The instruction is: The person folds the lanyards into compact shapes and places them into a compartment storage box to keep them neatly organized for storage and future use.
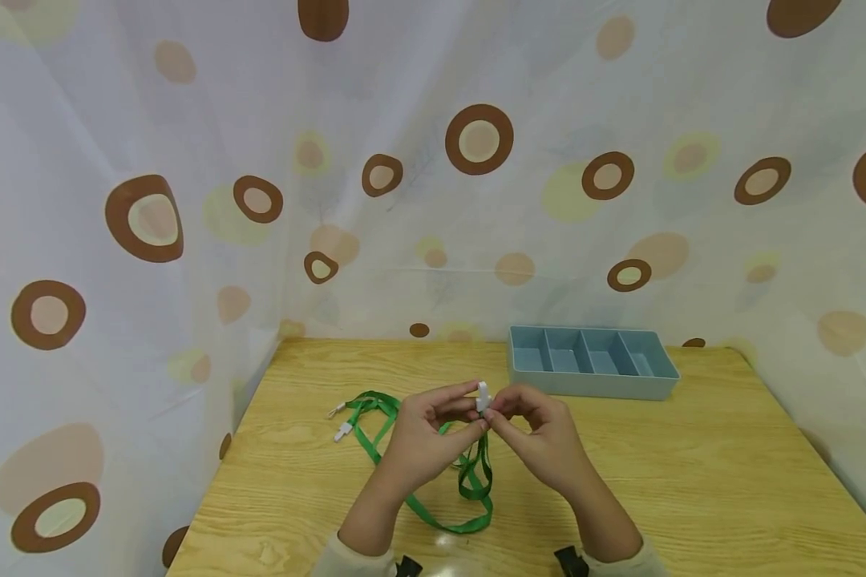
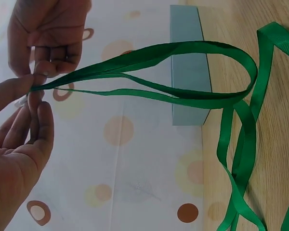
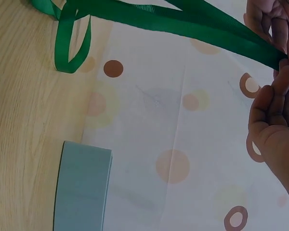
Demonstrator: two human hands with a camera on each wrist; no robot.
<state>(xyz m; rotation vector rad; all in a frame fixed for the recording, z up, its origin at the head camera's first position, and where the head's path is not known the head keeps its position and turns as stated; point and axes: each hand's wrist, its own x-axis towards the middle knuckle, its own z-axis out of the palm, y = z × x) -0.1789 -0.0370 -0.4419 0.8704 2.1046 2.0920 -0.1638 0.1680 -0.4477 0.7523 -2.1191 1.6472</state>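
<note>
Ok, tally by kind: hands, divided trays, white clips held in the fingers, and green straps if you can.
Hands: 2, left hand and right hand
Divided tray: 1
Held white clip: 1
Green straps: overlapping, cannot tell
Total, straps left out: 4

Right between the left hand (image 1: 429,437) and the right hand (image 1: 544,437), there's the clip (image 1: 483,397), with strap (image 1: 465,527) hanging just below! More strap lies on the table (image 1: 693,481), beneath and left of the left hand, and a second clip (image 1: 343,432) sits out there too! Beyond the right hand, the tray (image 1: 595,385) stands near the table's back edge, the curtain (image 1: 418,232) behind it!
</note>
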